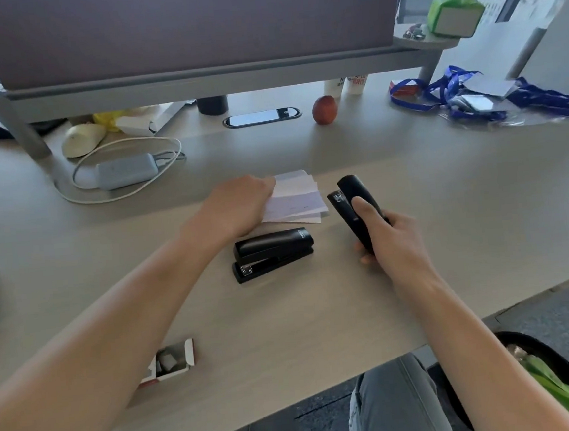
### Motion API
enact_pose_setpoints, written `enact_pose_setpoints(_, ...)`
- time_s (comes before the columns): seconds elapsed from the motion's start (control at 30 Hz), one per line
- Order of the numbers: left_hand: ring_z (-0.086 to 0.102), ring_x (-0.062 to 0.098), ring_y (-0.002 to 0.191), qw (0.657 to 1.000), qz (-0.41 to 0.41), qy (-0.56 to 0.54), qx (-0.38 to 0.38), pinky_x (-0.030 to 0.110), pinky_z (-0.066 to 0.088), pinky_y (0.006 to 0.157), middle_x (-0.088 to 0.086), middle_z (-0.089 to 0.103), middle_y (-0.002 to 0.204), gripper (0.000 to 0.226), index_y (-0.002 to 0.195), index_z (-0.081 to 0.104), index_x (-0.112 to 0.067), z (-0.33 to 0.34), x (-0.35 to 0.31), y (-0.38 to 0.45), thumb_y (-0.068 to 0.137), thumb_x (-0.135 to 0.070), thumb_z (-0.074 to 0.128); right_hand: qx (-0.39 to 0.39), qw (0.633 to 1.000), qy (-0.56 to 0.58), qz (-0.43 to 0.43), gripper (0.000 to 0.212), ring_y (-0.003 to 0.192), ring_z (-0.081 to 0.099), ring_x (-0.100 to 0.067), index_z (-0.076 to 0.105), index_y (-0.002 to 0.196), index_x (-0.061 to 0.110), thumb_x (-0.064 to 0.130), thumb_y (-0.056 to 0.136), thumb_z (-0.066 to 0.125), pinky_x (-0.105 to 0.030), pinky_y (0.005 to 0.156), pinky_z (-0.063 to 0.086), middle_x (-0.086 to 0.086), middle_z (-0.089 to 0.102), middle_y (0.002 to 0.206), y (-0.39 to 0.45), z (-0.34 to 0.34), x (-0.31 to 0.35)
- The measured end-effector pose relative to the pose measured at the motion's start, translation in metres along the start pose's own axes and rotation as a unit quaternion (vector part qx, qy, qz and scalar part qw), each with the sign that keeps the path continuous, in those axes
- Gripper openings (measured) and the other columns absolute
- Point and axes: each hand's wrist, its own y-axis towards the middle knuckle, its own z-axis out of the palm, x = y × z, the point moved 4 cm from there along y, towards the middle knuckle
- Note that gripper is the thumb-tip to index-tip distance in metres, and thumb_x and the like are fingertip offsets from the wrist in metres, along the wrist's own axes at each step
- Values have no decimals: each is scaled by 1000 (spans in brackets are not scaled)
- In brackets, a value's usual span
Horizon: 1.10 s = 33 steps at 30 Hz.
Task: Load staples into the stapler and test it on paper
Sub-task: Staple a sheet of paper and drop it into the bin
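Head camera: a black stapler [356, 209] is lifted off the desk [450, 235] in the right hand [393, 240], fingers wrapped around its body, nose pointing at a fanned stack of paper slips [297, 197]. The left hand [240, 203] rests on that stack; its fingers are hidden. A second stapler [272, 254] lies shut between the arms, an open staple box [172, 361] nearer. Loading appears finished; the paper test remains.

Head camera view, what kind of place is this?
Probably an office desk: a monitor on a riser, two black staplers beside a paper stack, and blue lanyards at the back.
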Motion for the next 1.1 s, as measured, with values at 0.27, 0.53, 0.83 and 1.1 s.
enact_pose_setpoints(0.27,54,14,61,921,-41,-348,-173,18,42,52,5,70,86,21,111,64,-17,-64,-24,-19,99,-10,49,74,990,119,34,40,62,66,-24,63,120,7,37,95,65,-35,57,51,-10,79,86,-28,-19,5)
enact_pose_setpoints(0.53,74,28,95,733,-89,-671,-67,40,62,77,13,76,106,20,112,70,-11,-68,-64,-37,97,-4,59,106,978,178,30,47,63,58,-24,71,113,11,54,95,61,-36,59,46,-14,73,84,-64,-56,-2)
enact_pose_setpoints(0.83,75,26,89,704,-134,-697,-12,35,60,66,18,74,113,24,119,68,-11,-43,-85,-53,96,-6,61,207,958,192,49,59,65,61,-23,71,116,9,57,81,68,-35,60,47,-16,73,90,-95,-56,-11)
enact_pose_setpoints(1.1,75,23,94,729,-137,-670,-13,32,62,67,15,74,114,23,115,71,-13,-42,-92,-62,97,-5,60,211,962,156,70,62,63,58,-22,73,114,9,65,90,61,-34,57,47,-14,72,85,-99,-51,-15)
